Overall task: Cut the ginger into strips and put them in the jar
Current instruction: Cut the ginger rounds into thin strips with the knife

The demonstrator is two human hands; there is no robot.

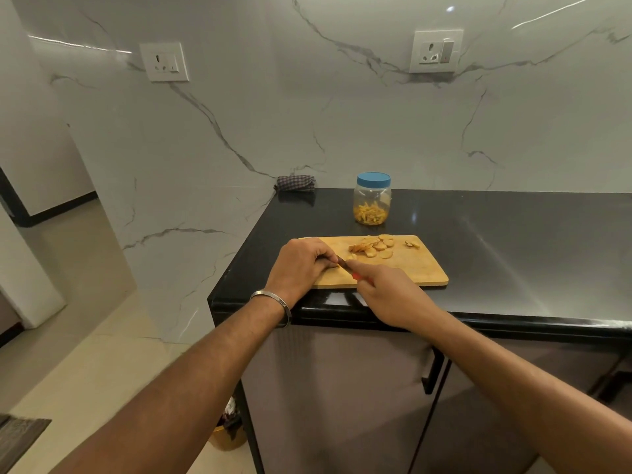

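Left hand (pixel 301 265), fingers curled, pins a ginger piece (pixel 337 265) on the cutting board (pixel 410 268), at its left part. Right hand (pixel 386 292) grips the knife (pixel 345 265); blade points up-left toward the left fingers. Ginger slices (pixel 376 248) lie mid-board. Lidded jar (pixel 372 199) stands upright just behind the board.

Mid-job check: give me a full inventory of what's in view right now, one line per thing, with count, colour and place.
cutting board: one, light wood, near front edge of the counter
ginger slices: a pile, tan, far part of the board
ginger scrap: one small bit, yellowish, board's far right corner
ginger piece: one, pale yellow, beside the blade
knife: one, red handle, on the board
jar: one, clear with blue lid on, behind the board, yellow strips inside
cloth: one, dark checked, against the wall
counter: one, black
sockets: two, white, on the marble wall
bangle: one, silver, left wrist
left hand: fingers curled, on the board
right hand: grips the knife
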